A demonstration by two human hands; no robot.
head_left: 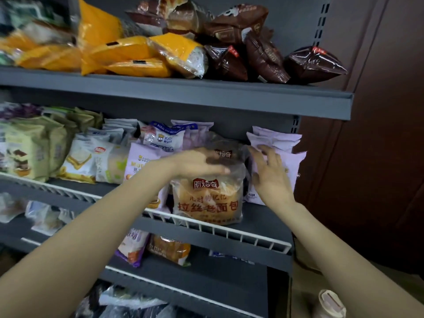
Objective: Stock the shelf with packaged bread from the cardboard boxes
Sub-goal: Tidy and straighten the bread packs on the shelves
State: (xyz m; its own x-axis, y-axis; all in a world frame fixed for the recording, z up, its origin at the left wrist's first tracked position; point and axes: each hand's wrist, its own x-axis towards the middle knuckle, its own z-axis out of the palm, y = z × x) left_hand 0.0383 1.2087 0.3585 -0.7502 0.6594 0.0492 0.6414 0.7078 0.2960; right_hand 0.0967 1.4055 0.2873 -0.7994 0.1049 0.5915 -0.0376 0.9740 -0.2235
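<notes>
Fingers (pixel 220 169) of your left hand (pixel 197 162) lie straight and together across the top of the clear bread pack (pixel 207 198) printed with red characters, pressing down on the loose plastic above the loaf rather than curling round it. Your right hand (pixel 271 177) is spread, fingers apart, flat against the front of the pale lilac packs (pixel 286 148) stacked just beside the loaf at the right end of the middle shelf (pixel 263 223). Neither hand grips anything.

The bread pack stands upright at the front of that shelf, its lower edge against the white wire rail (pixel 229 228), with a second pack of the same brand (pixel 226 152) visible behind it under your left hand. So you look to be at the placing-and-tidying step: the loaf is already on the shelf and you are settling it while holding its neighbours back.

For the next move, ease the loaf down and back so it sits square behind the rail, and keep the lilac stack from toppling into the gap as you let go. Then you will need another pack; a cardboard box (pixel 305 285) shows at the lower right, by your right forearm, though its contents cannot be made out. The shelf above holds yellow packs (pixel 128 53) and brown packs (pixel 263 56), the lower shelf (pixel 206 267) only a few, so there appears to be room there.
</notes>
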